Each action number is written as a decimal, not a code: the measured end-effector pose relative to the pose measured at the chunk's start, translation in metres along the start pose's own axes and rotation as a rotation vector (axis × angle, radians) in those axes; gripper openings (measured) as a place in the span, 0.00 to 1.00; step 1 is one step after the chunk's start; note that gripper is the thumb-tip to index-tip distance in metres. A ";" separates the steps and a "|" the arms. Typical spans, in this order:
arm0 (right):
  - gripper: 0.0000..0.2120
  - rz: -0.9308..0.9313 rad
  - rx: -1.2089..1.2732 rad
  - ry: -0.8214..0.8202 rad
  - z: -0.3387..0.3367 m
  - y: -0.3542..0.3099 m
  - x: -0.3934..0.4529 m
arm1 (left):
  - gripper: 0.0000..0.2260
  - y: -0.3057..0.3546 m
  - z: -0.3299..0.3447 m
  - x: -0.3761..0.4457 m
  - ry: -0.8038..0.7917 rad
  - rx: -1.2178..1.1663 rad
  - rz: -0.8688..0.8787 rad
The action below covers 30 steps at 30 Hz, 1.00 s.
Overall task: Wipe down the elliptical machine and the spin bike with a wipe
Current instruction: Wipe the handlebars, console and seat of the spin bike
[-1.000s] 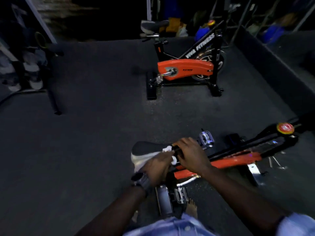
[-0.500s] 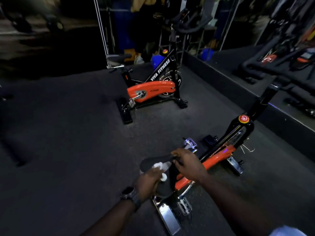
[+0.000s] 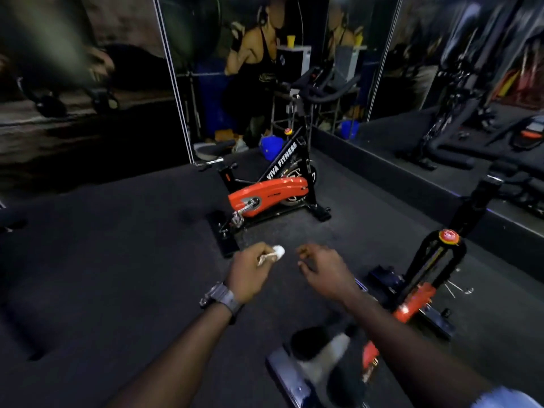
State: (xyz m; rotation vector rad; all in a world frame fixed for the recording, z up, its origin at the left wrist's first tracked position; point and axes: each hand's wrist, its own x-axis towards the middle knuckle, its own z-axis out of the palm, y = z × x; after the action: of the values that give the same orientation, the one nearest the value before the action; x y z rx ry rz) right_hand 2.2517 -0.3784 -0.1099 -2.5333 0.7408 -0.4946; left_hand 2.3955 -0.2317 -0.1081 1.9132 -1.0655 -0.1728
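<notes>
The far bike's (image 3: 270, 195) orange guard looks like glossy plastic on a black metal frame. The floor (image 3: 117, 260) is matt, rough. The wipe (image 3: 276, 252) seems soft, crumpled paper.

Most of the wipe (image 3: 276, 252) is hidden inside the left hand (image 3: 249, 272); only a white bunch protrudes. The near bike's saddle (image 3: 316, 347) is motion-blurred, and the right forearm (image 3: 391, 334) covers its frame. The bike's base (image 3: 290, 384) is cut off by the lower edge. Mirror reflections (image 3: 471, 83) along the floor's far edge are too blurred to identify.
</notes>
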 end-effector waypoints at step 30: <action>0.11 0.121 -0.001 0.516 -0.102 -0.024 0.595 | 0.03 -0.010 -0.097 0.647 0.269 -0.275 0.344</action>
State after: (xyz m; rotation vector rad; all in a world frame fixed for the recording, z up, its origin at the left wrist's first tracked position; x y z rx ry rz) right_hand 2.6859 -0.7351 0.1114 -2.3575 1.0627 -1.1251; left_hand 2.8494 -0.6421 0.1244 1.4375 -1.1045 0.1249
